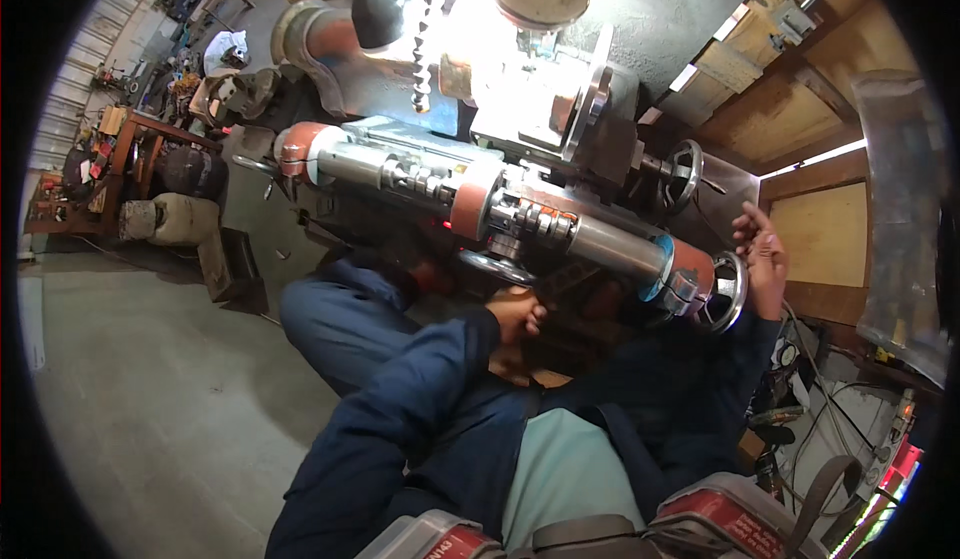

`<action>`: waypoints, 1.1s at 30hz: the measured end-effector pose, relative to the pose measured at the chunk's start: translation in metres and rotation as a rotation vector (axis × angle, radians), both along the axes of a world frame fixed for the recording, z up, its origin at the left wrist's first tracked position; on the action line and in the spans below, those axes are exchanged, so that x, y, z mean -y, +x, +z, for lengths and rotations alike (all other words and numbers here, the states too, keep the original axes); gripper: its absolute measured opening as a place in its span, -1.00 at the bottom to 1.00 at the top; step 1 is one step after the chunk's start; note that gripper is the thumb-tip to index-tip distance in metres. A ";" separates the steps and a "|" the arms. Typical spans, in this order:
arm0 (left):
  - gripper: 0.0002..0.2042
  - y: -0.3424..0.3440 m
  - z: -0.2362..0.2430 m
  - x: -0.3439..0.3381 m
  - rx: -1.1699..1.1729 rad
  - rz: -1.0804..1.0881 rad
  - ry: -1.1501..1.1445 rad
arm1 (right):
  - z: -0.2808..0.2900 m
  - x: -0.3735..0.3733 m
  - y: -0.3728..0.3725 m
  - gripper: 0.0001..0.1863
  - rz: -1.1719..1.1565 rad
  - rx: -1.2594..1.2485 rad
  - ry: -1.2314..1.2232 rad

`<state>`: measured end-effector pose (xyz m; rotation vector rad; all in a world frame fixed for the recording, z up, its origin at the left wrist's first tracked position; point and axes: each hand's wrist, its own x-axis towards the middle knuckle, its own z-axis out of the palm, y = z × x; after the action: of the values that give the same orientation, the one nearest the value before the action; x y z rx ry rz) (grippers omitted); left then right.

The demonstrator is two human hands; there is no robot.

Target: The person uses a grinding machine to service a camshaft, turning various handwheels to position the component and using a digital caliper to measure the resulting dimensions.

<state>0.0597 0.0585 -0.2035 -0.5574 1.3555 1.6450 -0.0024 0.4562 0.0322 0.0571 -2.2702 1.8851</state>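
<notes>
A long machine assembly (610, 247) with polished steel cylinders and orange collars crosses the view, under a bright lamp (375, 4). My left hand (515, 314) is closed just below the small horizontal handwheel (485, 267) under the middle collar (465, 209); what its fingers hold is hidden. My right hand (762, 259) is raised with fingers apart beside the chrome handwheel (730, 289) at the assembly's right end, holding nothing that I can see. Another handwheel (682, 174) stands behind the assembly at the right, and a lever (255, 164) sticks out at the left end.
My bent leg (335, 329) is below the assembly. Concrete floor (170, 379) lies at the left, with plastic jerricans (185, 224) and cluttered parts beyond. Wooden panels (810, 229) and a grey sheet (900, 229) stand at the right, with cables (830, 409) below them.
</notes>
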 end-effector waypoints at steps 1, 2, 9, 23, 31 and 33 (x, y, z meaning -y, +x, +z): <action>-0.82 -0.012 0.063 -0.001 0.167 0.048 0.215 | -0.004 -0.012 0.008 -0.46 -0.062 0.111 0.053; -0.83 -0.019 0.119 0.007 0.339 0.114 0.422 | -0.004 -0.015 0.012 -0.47 -0.104 0.225 0.097; -0.78 -0.008 0.038 0.062 -0.435 -0.300 -0.034 | 0.061 0.030 0.028 -0.43 0.122 0.301 0.496; -0.88 -0.026 0.065 0.087 -0.142 -0.052 0.017 | 0.062 0.077 0.077 -0.40 -0.224 -0.278 1.182; -0.88 -0.014 0.159 0.077 -0.493 -0.295 -0.344 | 0.062 0.098 0.092 -0.43 -0.313 -0.264 1.187; -0.90 -0.027 0.201 0.138 -1.380 -0.016 -0.930 | 0.065 0.098 0.092 -0.50 -0.355 -0.307 1.173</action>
<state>0.0327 -0.0798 -0.0027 0.2499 3.1472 1.2157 0.0897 0.3584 0.0971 0.0853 -2.5622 0.1999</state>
